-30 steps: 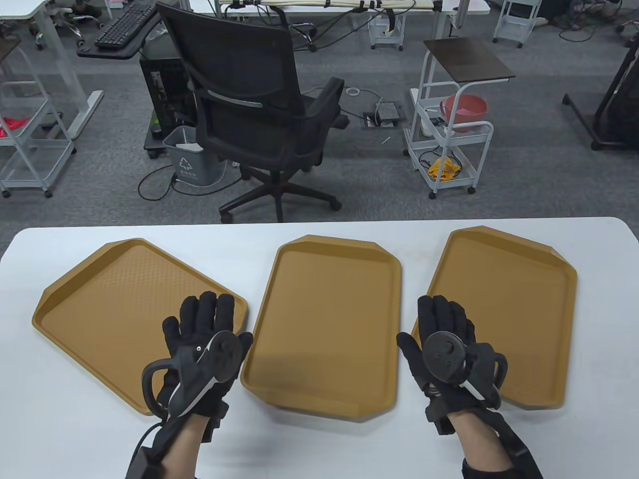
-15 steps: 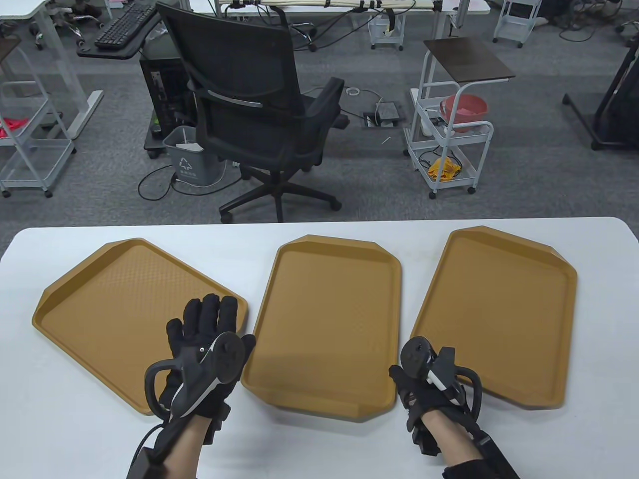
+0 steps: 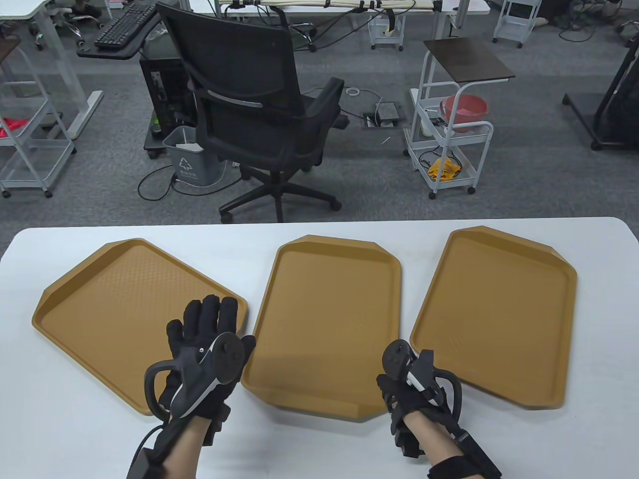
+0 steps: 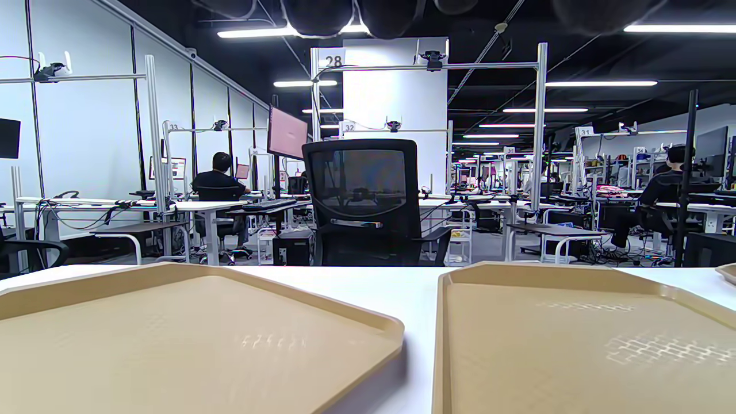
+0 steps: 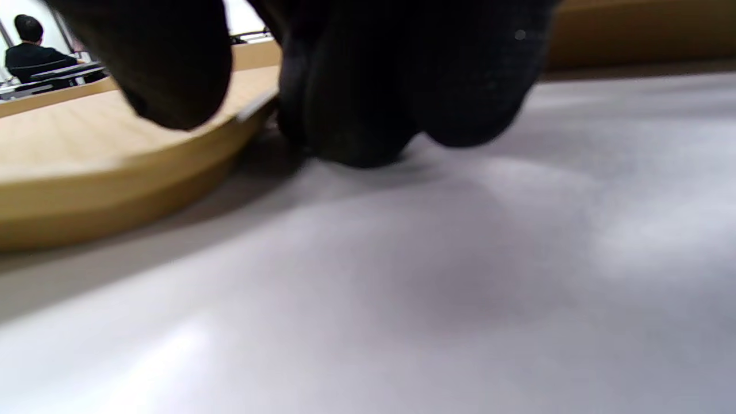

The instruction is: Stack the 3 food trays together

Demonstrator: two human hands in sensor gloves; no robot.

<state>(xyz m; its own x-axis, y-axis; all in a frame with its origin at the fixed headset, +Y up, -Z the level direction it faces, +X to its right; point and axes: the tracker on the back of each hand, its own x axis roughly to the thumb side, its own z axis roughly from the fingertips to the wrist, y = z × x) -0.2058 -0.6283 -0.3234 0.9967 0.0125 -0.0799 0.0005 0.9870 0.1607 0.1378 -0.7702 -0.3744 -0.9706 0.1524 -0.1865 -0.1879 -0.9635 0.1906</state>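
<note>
- Tan-brown plastic all round: three food trays sit side by side on the white table, none stacked yet.
- The left tray is turned at an angle, so one corner points toward the middle tray. The two are close but there's a sliver of white table between them, which the left wrist view shows too (left tray, middle tray).
- The right tray lies apart from the middle one, tilted a bit clockwise, with a wedge of table in between.
- The left hand lies flat over the near right part of the left tray, fingers stretched out and spread, not gripping anything. Its tracker sits on the back of the hand.
- The right hand is down at the near end of the gap between the middle and right trays, turned on its side with the tracker facing left.
- In the right wrist view, the gloved fingers are curled with the tips down on the table, right against the rounded corner of a tray. The thumb hangs over that tray's rim. Hard to say whether it actually has hold of the edge or is just touching it.
- Past the table: a black office chair, a grey bin, and a white trolley with a red basin.
</note>
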